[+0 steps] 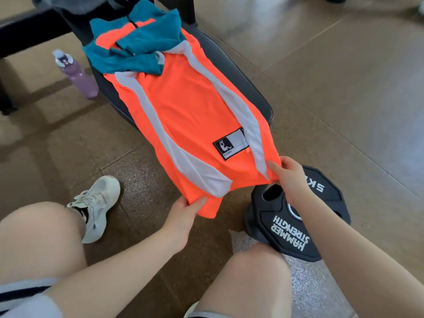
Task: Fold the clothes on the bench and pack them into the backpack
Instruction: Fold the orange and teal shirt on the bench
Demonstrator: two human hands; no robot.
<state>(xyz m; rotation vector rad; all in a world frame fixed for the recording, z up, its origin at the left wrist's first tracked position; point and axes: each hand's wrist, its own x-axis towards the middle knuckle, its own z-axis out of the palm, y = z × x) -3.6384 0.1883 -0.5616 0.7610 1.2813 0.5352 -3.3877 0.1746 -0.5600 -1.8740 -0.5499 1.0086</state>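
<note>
The left hand (pixel 183 216) is pinching the near left corner of the bright orange sports jersey with white side stripes (pixel 190 111), thumb on top and fingers tucked under the cloth. The right hand (pixel 288 174) is pinching the near right corner the same way, right where a white stripe ends. Both hands are holding cloth, not hanging loose. The near edge is lifted off the seat and hanging out past the end of the black padded gym bench (pixel 257 92), while the rest of the jersey is lying flat along it. At the far end a teal and orange top (pixel 137 49) is lying bunched on the jersey's upper part. To fold well, I think both corners should go up and away together, at the same height, so the edge stays straight and the stripes line up. The bunched top may get in the way, so the fold should likely stop short of it. A black round weight plate with white letters (pixel 296 216) is sitting on the floor just under the right hand, and a purple water bottle (pixel 78 74) is standing beside the bench. I cannot see the backpack from here.
</note>
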